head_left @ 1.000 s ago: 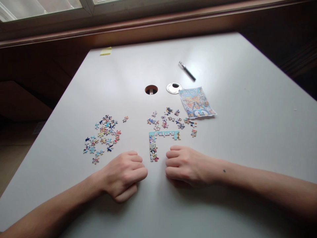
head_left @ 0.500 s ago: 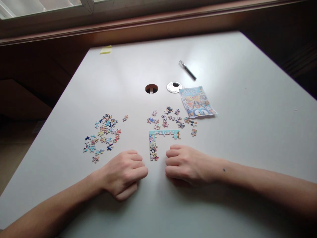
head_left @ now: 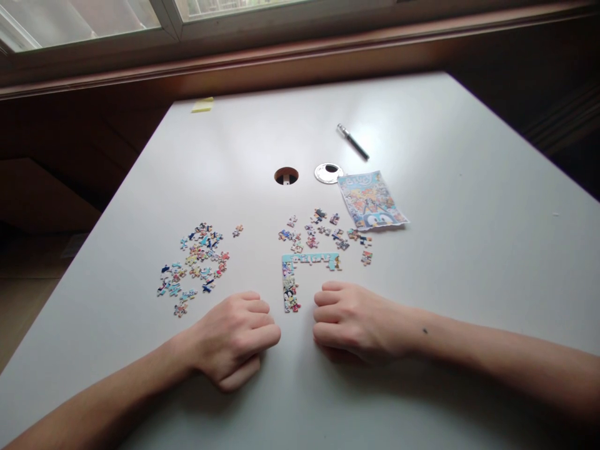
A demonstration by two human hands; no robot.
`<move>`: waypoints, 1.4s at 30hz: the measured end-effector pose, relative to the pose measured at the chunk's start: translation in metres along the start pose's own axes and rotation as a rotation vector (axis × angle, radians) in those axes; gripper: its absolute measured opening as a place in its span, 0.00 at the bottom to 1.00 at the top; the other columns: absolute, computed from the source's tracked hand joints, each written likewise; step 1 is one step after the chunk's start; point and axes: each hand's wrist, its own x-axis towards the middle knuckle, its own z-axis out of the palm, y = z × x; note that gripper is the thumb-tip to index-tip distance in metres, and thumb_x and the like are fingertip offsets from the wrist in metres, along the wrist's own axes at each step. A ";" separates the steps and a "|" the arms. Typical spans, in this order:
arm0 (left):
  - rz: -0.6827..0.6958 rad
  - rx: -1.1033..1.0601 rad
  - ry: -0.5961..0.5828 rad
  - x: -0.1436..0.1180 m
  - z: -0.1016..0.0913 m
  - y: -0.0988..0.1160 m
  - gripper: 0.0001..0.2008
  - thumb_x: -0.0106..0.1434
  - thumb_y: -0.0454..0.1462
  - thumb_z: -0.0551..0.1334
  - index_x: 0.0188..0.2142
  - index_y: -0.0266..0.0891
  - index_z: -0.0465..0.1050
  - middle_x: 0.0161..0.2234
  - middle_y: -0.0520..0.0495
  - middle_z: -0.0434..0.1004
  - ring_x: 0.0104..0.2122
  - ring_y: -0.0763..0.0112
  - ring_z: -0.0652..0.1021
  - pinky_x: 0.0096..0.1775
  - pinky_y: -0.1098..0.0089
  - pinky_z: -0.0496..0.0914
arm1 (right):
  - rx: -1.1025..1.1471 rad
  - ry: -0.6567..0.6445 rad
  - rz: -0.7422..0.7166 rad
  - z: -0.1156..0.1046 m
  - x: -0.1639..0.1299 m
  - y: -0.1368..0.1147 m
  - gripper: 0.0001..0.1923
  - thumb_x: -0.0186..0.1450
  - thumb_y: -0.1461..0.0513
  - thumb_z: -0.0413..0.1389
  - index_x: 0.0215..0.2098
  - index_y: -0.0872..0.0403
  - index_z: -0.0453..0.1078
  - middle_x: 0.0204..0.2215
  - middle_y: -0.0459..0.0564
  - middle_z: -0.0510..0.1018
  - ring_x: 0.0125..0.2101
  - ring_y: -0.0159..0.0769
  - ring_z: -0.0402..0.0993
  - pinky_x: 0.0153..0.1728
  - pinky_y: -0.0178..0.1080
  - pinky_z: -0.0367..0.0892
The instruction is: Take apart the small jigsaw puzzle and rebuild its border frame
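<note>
While both rest curled and empty on the table (head_left: 422, 187), left hand (head_left: 232, 337) and right hand (head_left: 351, 319) flank the joined puzzle corner (head_left: 295, 275).

Dim window light, tabletop (head_left: 422, 262) glare

Head camera looks forward and down, close over the table (head_left: 422, 387) toward the window (head_left: 94, 15)

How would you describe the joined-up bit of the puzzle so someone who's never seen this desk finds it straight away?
Start at the white table and look to its near middle, between the left hand and the right hand. There lies the assembled corner, an L of linked pieces with a pale blue border. Unlike the loose pieces scattered around, it is one connected strip.
</note>
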 end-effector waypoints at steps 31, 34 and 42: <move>-0.014 -0.079 0.126 0.003 -0.004 0.003 0.08 0.57 0.32 0.51 0.29 0.42 0.48 0.23 0.50 0.61 0.24 0.65 0.62 0.28 0.63 0.58 | -0.008 -0.018 0.007 -0.002 0.001 -0.001 0.13 0.69 0.63 0.50 0.25 0.52 0.60 0.22 0.45 0.67 0.25 0.34 0.52 0.31 0.39 0.50; -0.236 -0.008 0.319 0.016 -0.013 -0.003 0.04 0.64 0.31 0.52 0.33 0.40 0.60 0.29 0.47 0.69 0.30 0.65 0.67 0.34 0.64 0.64 | -0.008 -0.009 -0.011 -0.002 0.002 0.000 0.13 0.69 0.62 0.50 0.25 0.52 0.61 0.22 0.45 0.67 0.25 0.34 0.52 0.31 0.39 0.51; -0.543 0.466 0.308 0.080 -0.044 -0.049 0.11 0.68 0.42 0.62 0.36 0.38 0.80 0.40 0.44 0.76 0.41 0.60 0.69 0.42 0.61 0.66 | -0.034 -0.029 -0.006 -0.003 0.002 0.000 0.12 0.67 0.62 0.52 0.25 0.52 0.60 0.22 0.45 0.69 0.26 0.34 0.54 0.32 0.39 0.50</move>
